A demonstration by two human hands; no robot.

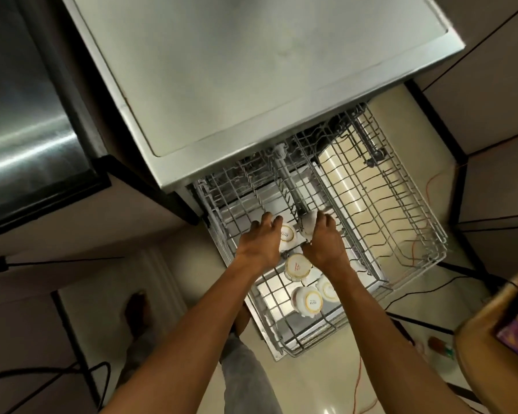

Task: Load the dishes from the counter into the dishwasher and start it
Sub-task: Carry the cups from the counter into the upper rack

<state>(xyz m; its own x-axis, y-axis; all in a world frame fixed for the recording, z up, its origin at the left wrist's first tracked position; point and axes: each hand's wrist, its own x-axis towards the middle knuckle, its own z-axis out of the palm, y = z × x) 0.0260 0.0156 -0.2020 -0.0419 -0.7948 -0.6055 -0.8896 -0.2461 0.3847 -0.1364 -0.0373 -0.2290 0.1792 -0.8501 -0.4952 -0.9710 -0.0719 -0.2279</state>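
Head cam looks straight down at the dishwasher (251, 70) with its wire racks pulled out. The person's right hand (323, 243) has its fingers (326, 219) curled round a white cup (308, 224), held tilted just over the wires of the cup rack (281, 349), at the far end of the row. The left hand (260, 239) lies low on the same rack, fingers more or less straight and holding nothing, right beside an upside-down cup (288, 234); can't tell if it actually touches it. Three more cups (298, 265) sit bottoms-up closer to the person, so I'd guess loading is only partway, and the tabletop with the rest of the dishes isn't in shot. What could go wrong from here, imo: the held cup is at an angle, so if it gets let go before its rim sits flat between the wires it could roll over and knock its neighbour, and these look like ceramic, so a chip is possible. That spot is tight too, with both hands and the next cup crowded together, so a wrist could nudge the one already parked. A second rack (401, 204) sticks out to the right, and an orange cable (356, 380) trails on the floor near the feet, so that's a trip risk when going back for more.
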